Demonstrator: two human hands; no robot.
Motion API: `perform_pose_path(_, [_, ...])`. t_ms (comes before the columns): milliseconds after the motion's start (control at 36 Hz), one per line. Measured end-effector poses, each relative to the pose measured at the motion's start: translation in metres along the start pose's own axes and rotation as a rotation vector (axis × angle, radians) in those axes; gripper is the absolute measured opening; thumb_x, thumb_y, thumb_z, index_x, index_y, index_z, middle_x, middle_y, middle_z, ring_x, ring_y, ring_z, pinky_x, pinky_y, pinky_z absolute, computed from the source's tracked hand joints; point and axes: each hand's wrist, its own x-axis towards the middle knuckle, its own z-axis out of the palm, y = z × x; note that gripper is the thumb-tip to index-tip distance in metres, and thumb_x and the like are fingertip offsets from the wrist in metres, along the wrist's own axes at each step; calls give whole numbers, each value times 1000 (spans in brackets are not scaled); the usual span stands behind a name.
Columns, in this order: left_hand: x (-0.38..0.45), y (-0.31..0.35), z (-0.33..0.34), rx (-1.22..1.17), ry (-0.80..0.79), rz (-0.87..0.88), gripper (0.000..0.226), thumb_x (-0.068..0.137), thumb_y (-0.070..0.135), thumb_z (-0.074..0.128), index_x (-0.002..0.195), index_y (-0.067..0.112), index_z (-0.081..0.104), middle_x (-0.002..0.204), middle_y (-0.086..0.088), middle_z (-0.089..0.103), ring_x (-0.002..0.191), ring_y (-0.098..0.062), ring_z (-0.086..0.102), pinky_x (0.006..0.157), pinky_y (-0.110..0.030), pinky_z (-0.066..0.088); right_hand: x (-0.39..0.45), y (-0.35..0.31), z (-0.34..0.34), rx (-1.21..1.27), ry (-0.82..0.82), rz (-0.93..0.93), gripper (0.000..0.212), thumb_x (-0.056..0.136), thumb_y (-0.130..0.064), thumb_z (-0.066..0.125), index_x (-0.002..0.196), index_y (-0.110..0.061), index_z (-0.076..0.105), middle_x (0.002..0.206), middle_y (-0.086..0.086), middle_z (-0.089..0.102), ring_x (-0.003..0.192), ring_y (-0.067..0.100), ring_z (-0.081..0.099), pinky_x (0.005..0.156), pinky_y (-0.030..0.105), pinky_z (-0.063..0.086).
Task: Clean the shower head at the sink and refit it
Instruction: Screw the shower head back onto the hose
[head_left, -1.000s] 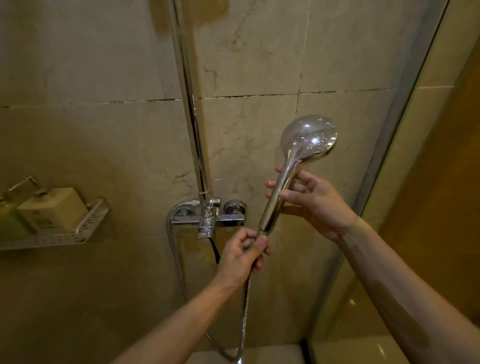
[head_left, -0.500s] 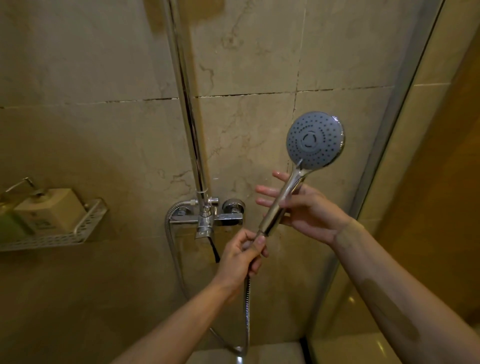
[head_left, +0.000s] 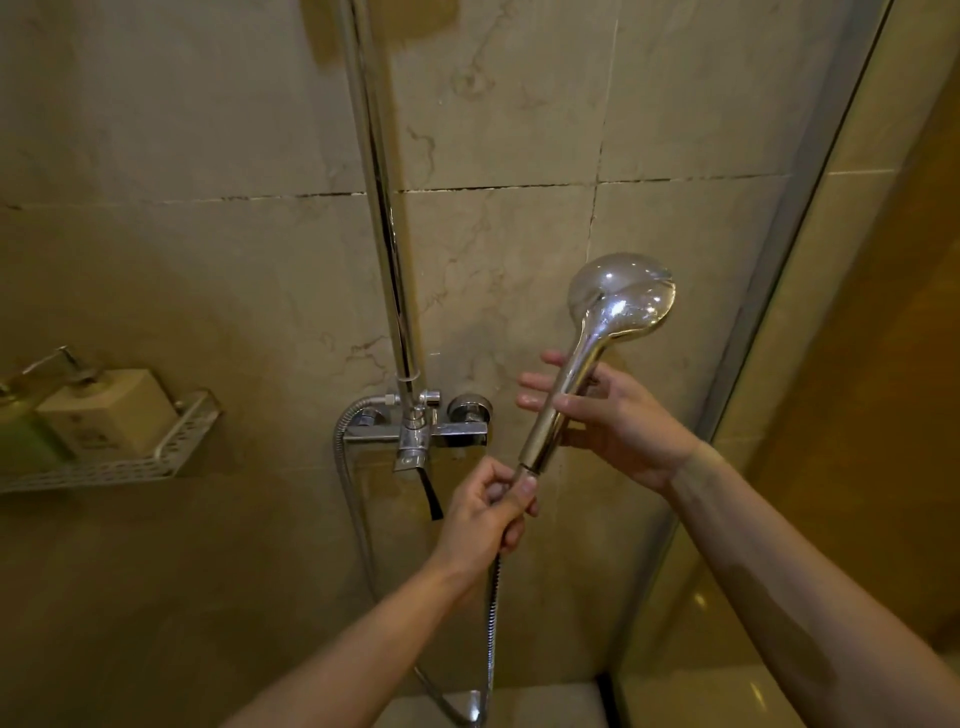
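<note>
Beige marble tiles (head_left: 519, 104) cover the shower wall, w/ a chrome riser pipe (head_left: 384, 208) running down to the mixer tap (head_left: 415, 431). At far left a white wire shelf (head_left: 156, 462) carries a soap bottle (head_left: 111, 410).

Shower head (head_left: 621, 293) is in mid-air, to the right of the tap, chrome back side toward the camera, handle slanting down-left. Right hand (head_left: 618, 421) holds the handle at its middle: thumb lies across the front, the other fingers are behind and stick out straight, so the grip looks light, not a full fist. Left hand (head_left: 488, 512) is closed around the joint where the hose (head_left: 491, 613) meets the handle's lower end, thumb and index pinching the nut. The hose hangs down from there in a loop, and its other end goes up to the tap.

Step in hand, as I judge: screwing at the hose connection. Whether it is loosening (before cleaning) or tightening (refit), I can't tell from this moment; no sink is in view.

Next move needs approx. this: left hand keeps the nut fixed, right hand takes a fresh grip and turns the handle about its own axis, kept in line w/ the hose end so the thread doesn't cross. Wet chrome may slip, so a firmer hold is needed.
</note>
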Motion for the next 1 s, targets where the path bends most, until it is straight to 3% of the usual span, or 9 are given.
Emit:
perform_pose_path(250, [-4,5,4,85,33,39,21,91,20,60,91,2,49,59,4,58,41,-4,38,39,-19,28,1,6,13,-438,481,-171,47,69,-36,87,86,-11,50,70,5,57,53,12,58,45,27,51])
perform_pose_path(361, [0,5,3,80,95,64,13,89,17,62,84,11,53,67,-1,59,39,0,42,39,-11,30,0,9,13,-458,440,-87,44,80,-45,76,96,-14,50,84,6,64,75,19,66,59,30,58])
perform_pose_path(444, [1,6,1,53,130,64,12,87,11,63,81,10,53,71,-8,59,39,3,45,39,-7,32,-2,4,1,17,135,22,36,94,-15,60,126,-13,45,124,11,69,117,30,64,89,49,56])
perform_pose_path(500, [1,6,1,25,134,49,12,87,10,64,83,8,52,72,-11,60,38,2,42,37,-8,30,-5,3,-7,108,6,30,48,90,-3,59,135,-13,43,130,12,66,120,30,63,95,54,51])
perform_pose_path(611, [0,5,2,10,118,28,12,87,13,64,83,11,52,76,-12,62,36,-1,37,34,-14,26,-4,5,-3,-136,253,-55,41,77,-13,78,112,-5,59,91,13,76,80,21,74,62,34,61])
perform_pose_path(722, [-1,5,8,34,102,51,11,88,13,63,86,9,53,79,-12,63,39,0,40,36,-13,29,2,10,7,-324,502,-154,32,79,-25,81,74,-13,52,57,5,53,44,15,51,37,24,41])
perform_pose_path(806, [0,4,7,28,105,35,12,87,16,64,86,11,54,78,-9,64,40,-5,35,36,-16,25,4,12,5,-319,425,-72,25,84,-27,75,82,-16,53,77,5,58,69,20,59,50,26,50])
perform_pose_path(889, [1,3,5,-29,116,10,14,86,15,65,84,11,52,71,-6,62,36,-3,33,34,-14,23,-1,8,-11,89,10,46,48,86,4,64,125,-17,44,127,10,66,117,32,64,92,51,55])
perform_pose_path(1000, [2,4,2,-40,103,-1,17,86,18,65,87,8,51,69,-3,62,35,-4,31,34,-14,21,-4,6,-16,28,-27,11,56,81,6,65,133,-11,48,120,17,70,111,33,68,93,53,54])
